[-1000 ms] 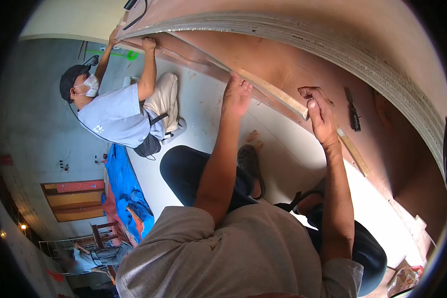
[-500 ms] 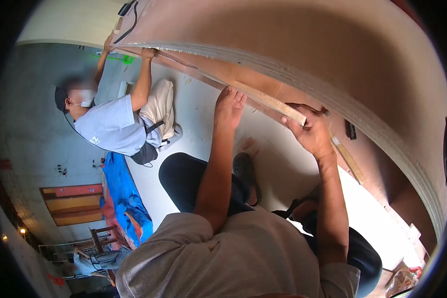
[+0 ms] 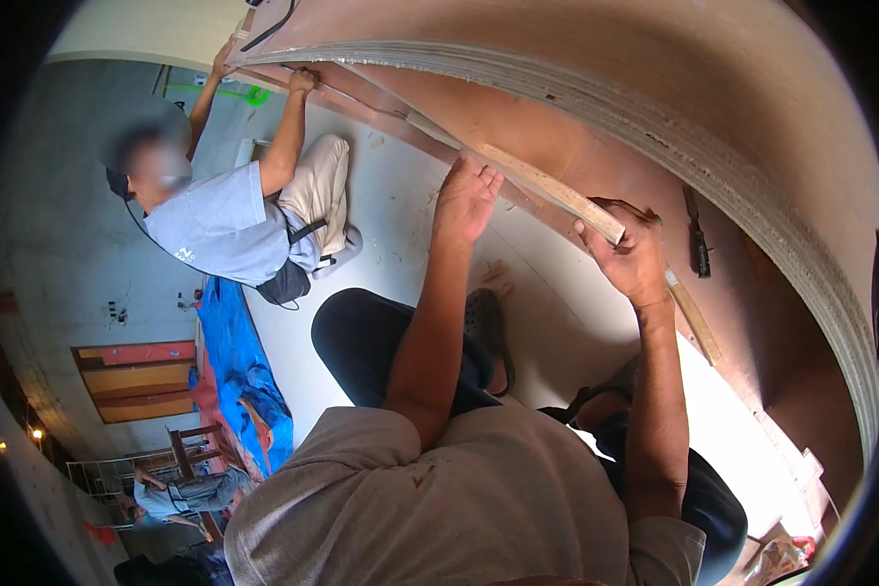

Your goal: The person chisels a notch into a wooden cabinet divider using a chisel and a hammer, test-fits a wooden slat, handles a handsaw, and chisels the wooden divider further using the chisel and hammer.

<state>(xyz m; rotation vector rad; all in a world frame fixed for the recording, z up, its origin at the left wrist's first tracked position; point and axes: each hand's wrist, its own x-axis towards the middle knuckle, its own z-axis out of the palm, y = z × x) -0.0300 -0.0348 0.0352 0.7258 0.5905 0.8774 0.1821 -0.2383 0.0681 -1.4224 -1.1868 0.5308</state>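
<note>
A pale wooden strip (image 3: 557, 193) lies slantwise along the lower edge of the brown panel (image 3: 518, 117), under the layered edge of a curved stack of sheets (image 3: 645, 117). My right hand (image 3: 633, 259) is closed round the strip's near end, thumb in front and fingers behind. Palm showing, my left hand (image 3: 469, 200) is held up against the panel's edge beside the strip's other end, its fingers loosely apart. A co-worker (image 3: 210, 215) crouches at the left, both hands at the far end of the stack.
A black-handled tool (image 3: 698, 244) and a wooden-handled tool (image 3: 695, 317) lie on the panel to the right. Blue sheeting (image 3: 232, 347) covers part of the left side. Another person (image 3: 190, 493) is at the lower left. A plastic bag (image 3: 776, 559) sits at bottom right.
My right hand has closed on the strip's end. The gap under the stack narrowed, then widened again. My left hand stays near the panel's edge.
</note>
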